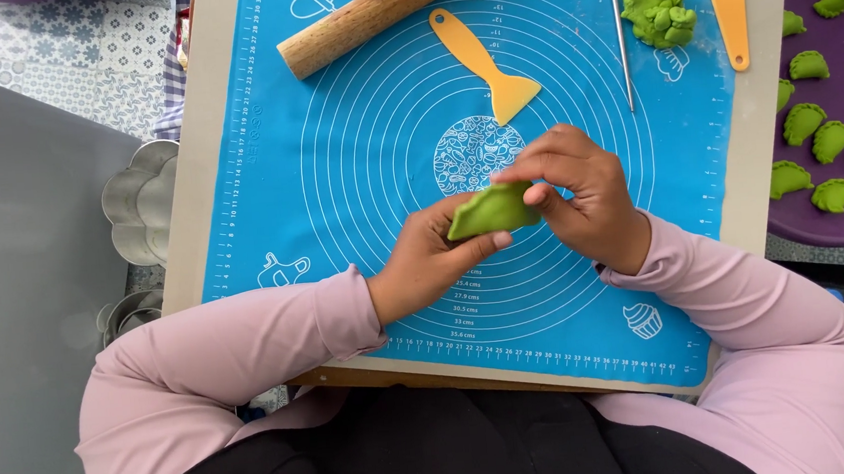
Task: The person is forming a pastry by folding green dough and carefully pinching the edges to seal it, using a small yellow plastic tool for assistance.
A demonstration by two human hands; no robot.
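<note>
So the person has a folded green dough dumpling (492,210), half-moon shaped, held up in both hands just above the blue silicone pastry mat (357,172) on the counter (212,113). The left hand (431,259) cups it from underneath with its fingers curled around the lower edge, and the right hand (579,190) pinches the right end between thumb and fingertips. Its long axis runs roughly left to right, tilted a bit, with the left tip pointing down toward the left wrist. Looks soft and light, probably a little tacky, so it'd dent or tear if squeezed; best gripped gently along the sealed edge rather than the plump middle. More finished green dumplings (821,135) sit on a purple tray (842,219) off to the right.
</note>
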